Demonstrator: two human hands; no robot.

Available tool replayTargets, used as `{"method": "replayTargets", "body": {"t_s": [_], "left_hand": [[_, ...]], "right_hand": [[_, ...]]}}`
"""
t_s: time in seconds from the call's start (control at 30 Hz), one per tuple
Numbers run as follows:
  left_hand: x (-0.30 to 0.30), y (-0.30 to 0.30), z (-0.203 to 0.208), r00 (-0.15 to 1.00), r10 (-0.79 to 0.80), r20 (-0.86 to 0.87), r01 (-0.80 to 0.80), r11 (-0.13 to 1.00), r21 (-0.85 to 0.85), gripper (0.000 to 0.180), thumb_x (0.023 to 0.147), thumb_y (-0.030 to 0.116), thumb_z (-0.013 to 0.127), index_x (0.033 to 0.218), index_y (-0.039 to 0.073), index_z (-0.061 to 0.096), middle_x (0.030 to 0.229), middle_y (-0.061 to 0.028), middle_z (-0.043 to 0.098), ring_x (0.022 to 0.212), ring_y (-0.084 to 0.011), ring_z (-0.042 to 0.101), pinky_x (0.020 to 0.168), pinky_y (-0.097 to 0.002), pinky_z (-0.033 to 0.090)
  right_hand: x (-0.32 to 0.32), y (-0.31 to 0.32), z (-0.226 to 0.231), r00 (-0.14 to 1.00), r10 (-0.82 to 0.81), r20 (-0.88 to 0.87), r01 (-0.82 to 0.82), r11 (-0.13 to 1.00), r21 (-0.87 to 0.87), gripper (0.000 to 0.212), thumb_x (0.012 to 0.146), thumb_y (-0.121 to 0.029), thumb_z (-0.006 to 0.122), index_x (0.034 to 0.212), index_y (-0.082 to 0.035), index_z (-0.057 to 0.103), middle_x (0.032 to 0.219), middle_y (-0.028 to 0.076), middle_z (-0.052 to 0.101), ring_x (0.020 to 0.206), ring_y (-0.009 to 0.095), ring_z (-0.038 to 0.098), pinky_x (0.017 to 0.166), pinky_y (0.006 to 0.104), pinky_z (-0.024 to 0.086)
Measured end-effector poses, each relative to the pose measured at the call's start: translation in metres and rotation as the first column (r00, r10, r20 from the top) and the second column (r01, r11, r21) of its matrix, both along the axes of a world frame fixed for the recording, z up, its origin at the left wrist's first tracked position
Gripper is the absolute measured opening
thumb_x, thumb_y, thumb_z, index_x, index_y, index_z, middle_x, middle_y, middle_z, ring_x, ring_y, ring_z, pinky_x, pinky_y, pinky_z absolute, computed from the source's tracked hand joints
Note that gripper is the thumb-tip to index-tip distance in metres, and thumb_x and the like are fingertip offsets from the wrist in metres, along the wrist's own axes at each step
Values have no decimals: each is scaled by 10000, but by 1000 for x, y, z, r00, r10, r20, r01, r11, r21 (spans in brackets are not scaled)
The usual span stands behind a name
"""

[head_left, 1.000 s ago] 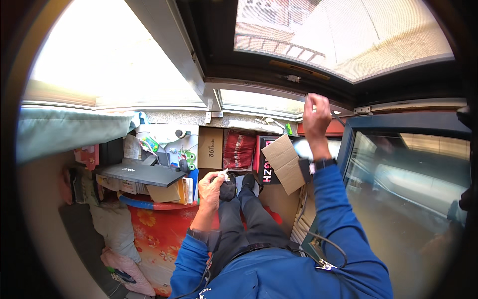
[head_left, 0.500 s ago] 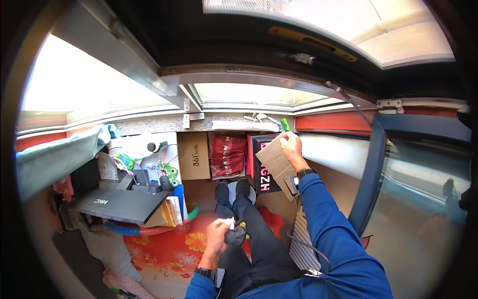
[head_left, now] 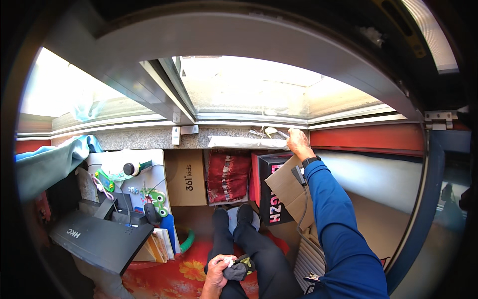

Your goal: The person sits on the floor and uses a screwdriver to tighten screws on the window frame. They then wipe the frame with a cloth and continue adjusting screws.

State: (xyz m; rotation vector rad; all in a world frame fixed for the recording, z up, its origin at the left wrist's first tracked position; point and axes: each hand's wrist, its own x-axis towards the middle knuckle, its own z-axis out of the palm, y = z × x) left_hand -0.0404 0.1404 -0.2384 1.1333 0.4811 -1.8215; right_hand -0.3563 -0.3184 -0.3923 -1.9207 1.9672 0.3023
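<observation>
My left hand (head_left: 217, 271), low over my lap, is closed on a dark grey cloth item (head_left: 238, 270) with a yellow-green patterned part; a small white scrap (head_left: 229, 260) shows at its fingers. My right hand (head_left: 298, 143) reaches to the right end of the stone window sill (head_left: 191, 141). Its fingers are closed round the handle end of a slim tool (head_left: 282, 133), whose shaft points left; the handle is hidden under the hand. Beside it on the sill lie a pale small object (head_left: 271, 131) and a long white packet (head_left: 248, 142).
Under the sill stand a brown carton (head_left: 185, 182), a red fabric bundle (head_left: 227, 177) and a black box (head_left: 275, 199) with a cardboard flap (head_left: 291, 184). A monitor (head_left: 102, 239) and a cluttered white board (head_left: 149, 169) are at left. A blue-framed window sash (head_left: 411, 214) stands open at right.
My right hand has moved from above the cardboard flap to the sill and covers the green handle seen there before. My left hand has lowered, still holding the cloth. The view has shifted.
</observation>
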Motion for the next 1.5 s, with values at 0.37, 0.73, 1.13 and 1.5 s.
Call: {"method": "replayTargets", "body": {"t_s": [0.37,0.73,1.13,1.5], "left_hand": [[12,-24,-10,1000,-12,-5,12,1000,-5,101,868,58,686,930,-19,667,1072,-194,692,986,-255,666,941,-402,534],[-9,-17,-13,997,-69,43,70,998,-7,119,883,45,684,969,-34,663,1069,-180,707,960,-234,681,920,-383,549],[40,-163,162,161,-63,985,661,748,-60,89,893,50,651,952,-12,675,843,-51,676,748,-115,614,693,-265,506],[64,-372,391,-181,676,715,858,464,-222,64,896,25,629,959,16,639,993,-148,668,896,-322,667,779,-372,540]], "right_hand": [[-22,-8,-51,967,222,-128,-238,963,-129,123,800,-112,592,844,-61,694,892,187,706,891,385,693,796,484,550],[-38,6,55,971,7,240,6,999,-52,163,813,-87,627,954,-4,616,857,267,681,834,409,685,780,456,556],[37,115,258,-330,-598,730,316,659,682,341,893,-74,472,1210,9,565,736,28,546,525,116,452,522,292,435],[88,140,451,-553,-510,659,121,734,669,271,1032,-278,506,1141,-52,608,589,-28,382,450,78,323,425,247,287]]}}
